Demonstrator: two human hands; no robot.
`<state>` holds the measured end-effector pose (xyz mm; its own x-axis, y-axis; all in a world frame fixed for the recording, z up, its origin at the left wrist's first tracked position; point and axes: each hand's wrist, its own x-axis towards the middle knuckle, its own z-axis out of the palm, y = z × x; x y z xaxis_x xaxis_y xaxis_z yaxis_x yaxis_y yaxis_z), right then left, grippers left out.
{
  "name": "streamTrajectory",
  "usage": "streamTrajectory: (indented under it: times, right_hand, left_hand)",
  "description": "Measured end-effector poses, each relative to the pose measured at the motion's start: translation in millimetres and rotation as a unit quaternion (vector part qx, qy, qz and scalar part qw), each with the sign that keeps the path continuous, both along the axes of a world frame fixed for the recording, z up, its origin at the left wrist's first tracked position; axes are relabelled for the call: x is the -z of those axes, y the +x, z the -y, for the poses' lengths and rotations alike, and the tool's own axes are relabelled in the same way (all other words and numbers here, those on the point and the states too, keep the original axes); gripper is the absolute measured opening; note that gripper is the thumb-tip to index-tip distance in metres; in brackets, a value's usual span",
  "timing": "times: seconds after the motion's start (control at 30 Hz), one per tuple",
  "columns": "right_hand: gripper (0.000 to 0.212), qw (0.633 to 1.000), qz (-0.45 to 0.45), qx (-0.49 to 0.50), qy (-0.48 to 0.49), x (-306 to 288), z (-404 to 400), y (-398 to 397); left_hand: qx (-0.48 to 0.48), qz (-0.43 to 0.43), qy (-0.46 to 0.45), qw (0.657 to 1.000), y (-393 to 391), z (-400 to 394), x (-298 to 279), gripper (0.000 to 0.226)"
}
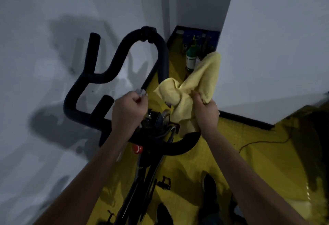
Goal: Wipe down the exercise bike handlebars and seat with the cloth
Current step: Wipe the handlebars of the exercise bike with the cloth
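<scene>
While gripped in curled fingers of right hand (pixel 206 110): crumpled pale yellow cloth (pixel 194 89), held above black padded handlebars (pixel 110 75), right of centre. Left hand (pixel 130 107) fisted round small, blurred clear object (pixel 141 93). Seat unseen.

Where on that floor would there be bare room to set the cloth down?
Bare yellow floor lies right of the handlebars, between the wall base and the thin cable. The far corner is crowded with a green bottle.
</scene>
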<state>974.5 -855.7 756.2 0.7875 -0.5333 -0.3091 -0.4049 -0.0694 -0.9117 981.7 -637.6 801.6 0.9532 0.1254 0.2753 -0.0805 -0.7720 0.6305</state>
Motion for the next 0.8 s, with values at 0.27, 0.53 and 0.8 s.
streamTrajectory:
  times: [0.27, 0.53, 0.8]
  right_hand:
    - [0.057, 0.994, -0.01, 0.043, 0.096, 4, -44, -76]
    - [0.053, 0.974, -0.013, 0.066, 0.217, 12, -70, -109]
    - [0.044, 0.996, 0.091, -0.006, -0.014, -4, -13, -20]
  left_hand:
    - [0.005, -0.058, 0.147, 0.987, -17, -27, 3, 0.03]
    - [-0.02, -0.065, 0.112, 0.991, -24, -17, -5, 0.024]
    - [-0.005, 0.013, 0.098, 0.995, -25, -16, 0, 0.033]
